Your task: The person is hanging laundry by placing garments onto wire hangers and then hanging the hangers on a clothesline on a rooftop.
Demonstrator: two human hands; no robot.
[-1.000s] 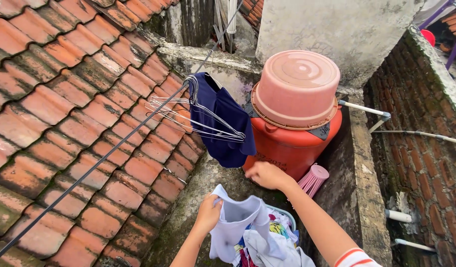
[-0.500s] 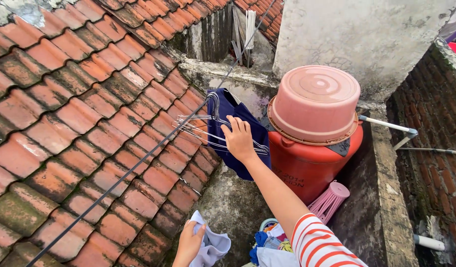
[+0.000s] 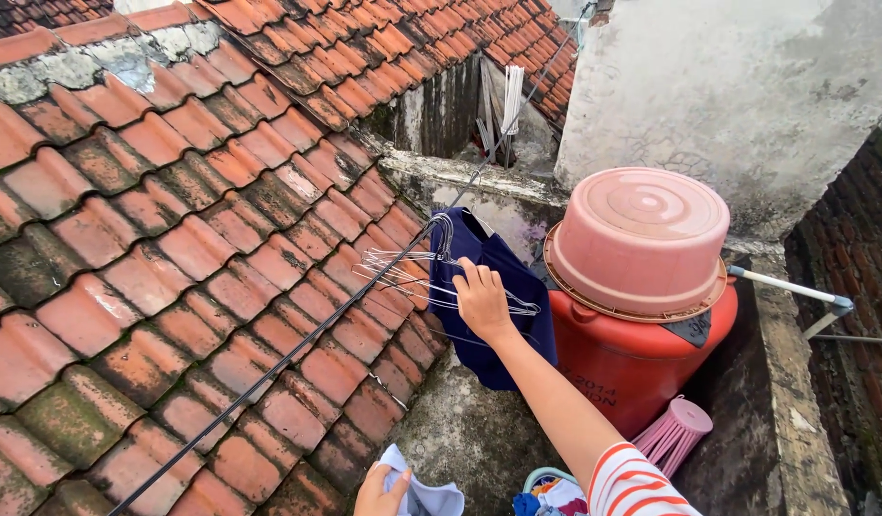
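A: Where are you standing?

B: Outdoors, on a rooftop. Clay roof tiles (image 3: pixel 173 248), orange w/ dark moss patches, are sloping away on my left. A rough concrete gutter floor (image 3: pixel 469 430) is running below me, w/ a brick wall (image 3: pixel 842 277) on the right and a plastered grey wall (image 3: pixel 737 96) ahead. A dark clothesline (image 3: pixel 297 349) is crossing diagonally from bottom left up toward the far wall.

A: What's near the line?

B: An orange barrel (image 3: pixel 632 363) w/ a pink basin (image 3: pixel 642 239) sitting upside down on top. A pink ribbed basket (image 3: pixel 672 435) is lying tilted at the barrel's foot. A navy garment (image 3: pixel 503 325) is hanging off the line just beside the barrel.

A: And your hands?

B: My right hand (image 3: pixel 481 301) is reaching up to the bunch of wire hangers (image 3: pixel 402 277) on the line, fingers curled over the wires, in front of the navy garment. Can't tell how many hangers I'm gripping, the wires are overlapping. My left hand (image 3: pixel 381 492) is low at the frame's bottom edge, closed on a pale blue cloth (image 3: pixel 429 497).

A: Anything cut off?

B: Yes. The left hand and cloth are half out of frame, and the laundry tub (image 3: pixel 551 487) by my striped sleeve (image 3: pixel 632 483) is showing only a sliver of rim and some colourful clothes.

A: Which way are the hangers lying?

B: Hooks are on the line near the navy garment; the long wire bars are lying roughly level, fanning left over the tiles and right past my hand.
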